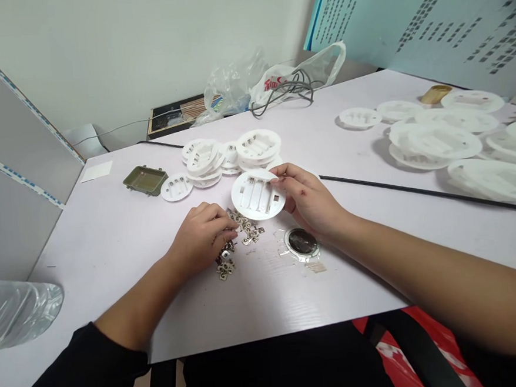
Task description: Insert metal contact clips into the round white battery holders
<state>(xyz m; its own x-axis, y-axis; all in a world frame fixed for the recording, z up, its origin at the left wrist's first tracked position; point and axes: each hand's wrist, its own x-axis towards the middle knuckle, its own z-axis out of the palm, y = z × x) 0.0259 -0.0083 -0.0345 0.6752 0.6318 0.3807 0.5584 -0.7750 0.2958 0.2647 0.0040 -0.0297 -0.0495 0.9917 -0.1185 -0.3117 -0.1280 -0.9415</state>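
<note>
My right hand [305,199] grips a white round plastic battery housing [252,201] by its right edge. The housing is tilted towards me, its slots showing, with small metal pieces in some of them. Over a heap of small metal contact plates [245,224] rests my left hand [203,232], fingers curled down and closed together among the pieces. What lies between those fingertips is hidden. Below my right hand a dark round disc with a pale rim [302,241] lies on the table under clear tape. More white housings [259,144] are stacked just behind.
An olive-green tray [146,180] sits at left, a water bottle [19,313] nearer me. Many white housings [435,137] lie at right beyond a black strip [417,192]. Plastic bags [272,77], a grey cable [292,91] and a dark-edged box [175,117] line the back.
</note>
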